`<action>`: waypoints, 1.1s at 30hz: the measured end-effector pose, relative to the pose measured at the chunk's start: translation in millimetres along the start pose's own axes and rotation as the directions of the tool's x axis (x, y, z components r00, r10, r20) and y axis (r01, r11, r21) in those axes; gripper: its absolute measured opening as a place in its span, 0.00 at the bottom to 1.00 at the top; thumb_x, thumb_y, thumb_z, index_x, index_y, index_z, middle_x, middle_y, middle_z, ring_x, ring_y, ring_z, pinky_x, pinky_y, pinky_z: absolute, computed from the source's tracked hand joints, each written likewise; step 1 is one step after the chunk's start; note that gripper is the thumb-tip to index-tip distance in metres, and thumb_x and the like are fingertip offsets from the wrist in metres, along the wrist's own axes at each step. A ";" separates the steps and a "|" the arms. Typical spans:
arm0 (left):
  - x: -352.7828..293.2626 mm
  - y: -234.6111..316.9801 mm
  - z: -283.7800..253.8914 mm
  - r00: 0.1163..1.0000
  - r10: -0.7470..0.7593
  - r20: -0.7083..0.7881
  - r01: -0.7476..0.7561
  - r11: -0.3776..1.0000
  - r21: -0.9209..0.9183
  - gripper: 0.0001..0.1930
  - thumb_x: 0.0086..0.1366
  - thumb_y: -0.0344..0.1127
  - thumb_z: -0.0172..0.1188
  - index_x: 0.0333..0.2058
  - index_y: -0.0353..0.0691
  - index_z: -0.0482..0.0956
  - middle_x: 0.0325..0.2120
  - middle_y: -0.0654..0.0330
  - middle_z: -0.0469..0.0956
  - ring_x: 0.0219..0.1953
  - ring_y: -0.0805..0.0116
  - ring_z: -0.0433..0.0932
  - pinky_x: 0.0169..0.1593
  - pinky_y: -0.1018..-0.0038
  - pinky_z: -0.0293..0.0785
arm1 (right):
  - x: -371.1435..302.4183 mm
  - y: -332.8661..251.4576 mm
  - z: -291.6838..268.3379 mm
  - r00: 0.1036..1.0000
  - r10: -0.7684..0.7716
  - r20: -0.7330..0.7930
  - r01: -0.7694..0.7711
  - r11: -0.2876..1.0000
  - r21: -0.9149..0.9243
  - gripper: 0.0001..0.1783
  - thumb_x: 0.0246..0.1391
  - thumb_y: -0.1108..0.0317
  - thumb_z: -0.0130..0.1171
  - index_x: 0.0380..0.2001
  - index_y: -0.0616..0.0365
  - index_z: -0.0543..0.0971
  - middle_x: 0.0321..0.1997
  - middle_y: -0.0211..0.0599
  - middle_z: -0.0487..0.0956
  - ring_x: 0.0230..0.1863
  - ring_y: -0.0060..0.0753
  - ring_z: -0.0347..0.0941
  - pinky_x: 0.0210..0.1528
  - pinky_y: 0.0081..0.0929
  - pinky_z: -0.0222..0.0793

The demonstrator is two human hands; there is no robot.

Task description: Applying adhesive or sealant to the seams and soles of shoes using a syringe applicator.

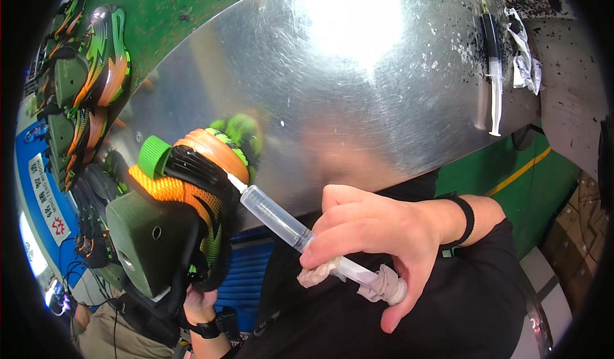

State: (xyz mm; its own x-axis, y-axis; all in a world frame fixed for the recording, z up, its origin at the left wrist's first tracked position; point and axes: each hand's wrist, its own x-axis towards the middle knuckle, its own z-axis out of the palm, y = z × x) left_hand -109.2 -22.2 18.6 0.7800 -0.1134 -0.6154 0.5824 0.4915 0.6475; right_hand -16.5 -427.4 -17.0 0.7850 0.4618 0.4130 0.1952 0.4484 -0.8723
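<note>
My right hand (384, 231) holds a clear syringe (276, 218), fingers at its barrel and thumb by the plunger end. Crumpled pale wrapping (384, 285) covers the finger flange and plunger end. The barrel looks mostly clear. Its white tip meets the side of an orange, black and green shoe (176, 186) near the orange sole (214, 149). A dark green last (150, 237) fills the shoe. From below, my left hand (201, 298) grips the shoe, most of its fingers hidden behind it. A bright green ribbed piece (153, 156) sticks out at the upper left.
Before me spreads a scratched metal table (256, 90). At its right lie a syringe with dark contents (492, 71) and a crumpled silvery wrapper (524, 55). More shoes on lasts (96, 65) line the left side by a blue panel (38, 167). Another person's trousers (112, 340) show lower left.
</note>
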 end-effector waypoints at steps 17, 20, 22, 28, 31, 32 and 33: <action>-1.6 -32.1 35.4 0.997 -0.076 0.001 0.075 0.990 -0.116 0.32 0.54 0.35 0.65 0.57 0.29 0.66 0.51 0.46 0.73 0.51 0.52 0.75 0.54 0.60 0.74 | 1.4 -0.9 6.1 0.999 0.041 0.000 -0.041 0.999 -0.024 0.49 0.36 0.34 0.68 0.52 0.64 0.72 0.48 0.37 0.78 0.39 0.30 0.70 0.36 0.28 0.52; -3.6 -38.4 39.2 0.996 -0.082 -0.021 0.078 0.988 -0.135 0.33 0.53 0.34 0.66 0.57 0.28 0.65 0.51 0.45 0.73 0.51 0.51 0.75 0.53 0.59 0.75 | 2.0 -1.4 9.6 1.000 0.020 -0.012 -0.021 0.998 -0.052 0.49 0.36 0.34 0.68 0.52 0.63 0.72 0.46 0.36 0.78 0.37 0.30 0.69 0.35 0.27 0.52; -4.3 -41.6 41.7 0.996 -0.081 -0.028 0.077 0.987 -0.140 0.34 0.53 0.33 0.67 0.57 0.28 0.65 0.51 0.45 0.73 0.51 0.50 0.75 0.53 0.59 0.75 | 2.9 -1.9 11.6 0.999 0.034 -0.005 -0.034 0.998 -0.061 0.48 0.36 0.34 0.68 0.51 0.63 0.73 0.46 0.36 0.78 0.37 0.30 0.69 0.34 0.27 0.52; -9.0 -45.7 38.9 0.993 -0.087 -0.083 0.072 0.982 -0.176 0.36 0.50 0.31 0.68 0.57 0.26 0.64 0.51 0.43 0.73 0.51 0.49 0.75 0.54 0.57 0.75 | 3.6 -4.5 15.2 0.999 0.048 0.024 -0.046 0.996 -0.079 0.46 0.36 0.35 0.68 0.50 0.62 0.74 0.45 0.35 0.78 0.36 0.30 0.69 0.33 0.27 0.51; -10.3 -47.8 35.5 0.991 -0.098 -0.089 0.081 0.982 -0.169 0.36 0.50 0.32 0.69 0.57 0.25 0.64 0.50 0.43 0.73 0.51 0.49 0.75 0.54 0.57 0.74 | 3.6 -4.7 17.3 0.998 0.056 0.041 -0.053 0.995 -0.089 0.46 0.37 0.36 0.68 0.50 0.62 0.74 0.45 0.35 0.78 0.34 0.29 0.69 0.33 0.26 0.51; -10.5 -48.5 35.2 0.991 -0.106 -0.082 0.089 0.978 -0.187 0.37 0.50 0.32 0.69 0.57 0.26 0.64 0.50 0.43 0.73 0.51 0.49 0.75 0.54 0.57 0.74 | 3.5 -5.0 17.9 0.999 0.043 0.034 -0.040 0.995 -0.092 0.45 0.37 0.36 0.68 0.50 0.62 0.74 0.45 0.34 0.78 0.34 0.29 0.69 0.33 0.26 0.51; -10.6 -48.7 34.9 0.992 -0.092 -0.087 0.077 0.984 -0.161 0.37 0.50 0.32 0.69 0.57 0.26 0.64 0.50 0.43 0.73 0.51 0.49 0.75 0.54 0.57 0.74 | 3.5 -5.3 18.7 0.997 0.063 0.051 -0.058 0.994 -0.096 0.45 0.37 0.36 0.68 0.50 0.62 0.74 0.45 0.34 0.78 0.34 0.29 0.69 0.33 0.26 0.51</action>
State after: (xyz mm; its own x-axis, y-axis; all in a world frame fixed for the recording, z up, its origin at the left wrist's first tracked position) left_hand -137.8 -75.0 9.2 0.7000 -0.0824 -0.7094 0.5964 0.6139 0.5172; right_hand -25.8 -413.8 -6.1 0.7647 0.5278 0.3698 0.2049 0.3451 -0.9159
